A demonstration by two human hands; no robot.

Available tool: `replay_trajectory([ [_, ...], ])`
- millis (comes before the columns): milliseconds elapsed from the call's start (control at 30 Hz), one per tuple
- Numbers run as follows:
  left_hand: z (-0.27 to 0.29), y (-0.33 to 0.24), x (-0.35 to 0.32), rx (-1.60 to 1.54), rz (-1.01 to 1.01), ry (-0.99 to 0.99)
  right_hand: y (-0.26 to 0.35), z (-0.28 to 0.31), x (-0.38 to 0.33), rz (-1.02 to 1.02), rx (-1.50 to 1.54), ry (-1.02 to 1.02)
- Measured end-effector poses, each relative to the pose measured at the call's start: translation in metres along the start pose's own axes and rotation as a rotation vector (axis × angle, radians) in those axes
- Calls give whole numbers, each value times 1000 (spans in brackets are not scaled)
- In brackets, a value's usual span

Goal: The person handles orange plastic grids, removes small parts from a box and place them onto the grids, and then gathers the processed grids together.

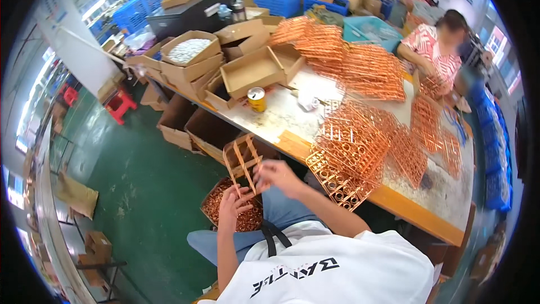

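Observation:
A copper-coloured frame with cross bars (pixel 241 160) is held up in front of me, over my lap. My left hand (pixel 228 205) grips its lower end, fingers partly curled. At the frame's right edge, my right hand (pixel 277 178) has its thumb and fingers closed together; what lies between the fingertips is too small to make out. Below both hands stands a box full of small copper-coloured pieces (pixel 247 220), beside my leg. The frame and my left hand hide part of it.
To the right, a worktable (pixel 419 205) bears flat stacks of copper-coloured lattice frames (pixel 351 152) and taller piles (pixel 360 70). A yellow can (pixel 256 99) and cardboard trays (pixel 253 73) stand farther back. Across the table sits another person (pixel 433 50). A red stool (pixel 120 106) stands left.

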State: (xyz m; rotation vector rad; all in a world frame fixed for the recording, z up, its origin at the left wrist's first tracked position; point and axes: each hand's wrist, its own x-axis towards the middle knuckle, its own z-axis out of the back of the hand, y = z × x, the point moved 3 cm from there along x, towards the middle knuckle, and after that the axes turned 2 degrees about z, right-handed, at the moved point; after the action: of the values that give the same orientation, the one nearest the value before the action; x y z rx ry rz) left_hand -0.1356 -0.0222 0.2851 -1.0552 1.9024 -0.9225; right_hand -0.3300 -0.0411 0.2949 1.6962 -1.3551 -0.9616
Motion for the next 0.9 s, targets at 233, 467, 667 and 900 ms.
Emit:
replay_trajectory([
  [233,4,51,11,401,188,69,74,123,37,215,-209,-555],
  [467,24,63,-17,405,291,-72,114,98,21,417,-1521,-803],
  [667,11,50,-1,469,268,-56,127,152,-74,85,-1956,-724],
  [900,-46,30,27,482,108,89,171,167,-82,319,-2006,-687],
])
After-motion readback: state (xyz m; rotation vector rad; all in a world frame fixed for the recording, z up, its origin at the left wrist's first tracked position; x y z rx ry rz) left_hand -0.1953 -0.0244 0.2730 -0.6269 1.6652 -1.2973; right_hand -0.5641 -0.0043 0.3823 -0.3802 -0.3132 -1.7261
